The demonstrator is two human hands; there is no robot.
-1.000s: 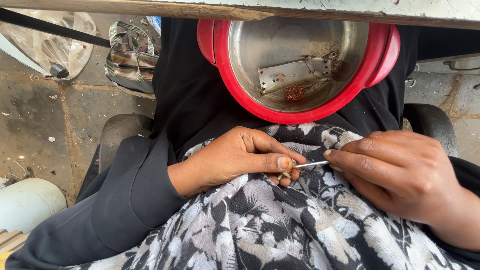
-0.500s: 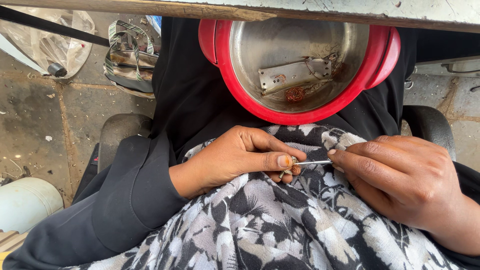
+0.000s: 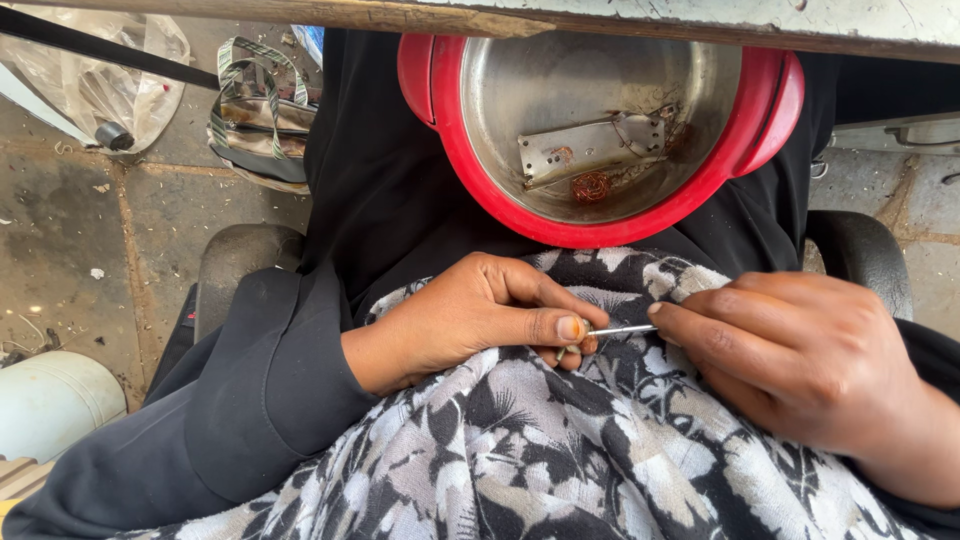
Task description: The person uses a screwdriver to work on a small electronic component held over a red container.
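Both hands rest close together on a lap covered by a black, white and grey floral cloth [image 3: 560,450]. Left hand [image 3: 470,320] lies curled on the cloth, its thumb and fingertips pinched on one end of a thin metal pin [image 3: 620,329]. Right hand [image 3: 790,365] comes in from the right side, its thumb and forefinger closed on the pin's other end. Between the two hands, a short bare stretch of the pin shows, lying nearly level just above the cloth. What the left fingertips press under the pin is too small to make out.

Above the hands, resting against the person's black garment, sits a round steel bowl with a red rim [image 3: 440,120]. Inside it lie a flat metal plate [image 3: 590,150] with holes and a small coil of copper wire [image 3: 590,186], just below the plate.

Along the top runs the worn edge of a wooden bench [image 3: 600,15]. On the stone floor to the left lie a striped bag [image 3: 255,115] and a clear plastic bag [image 3: 90,70]. A pale round container [image 3: 55,405] stands at the lower left. Black chair arms [image 3: 235,270] show on either side of the lap.
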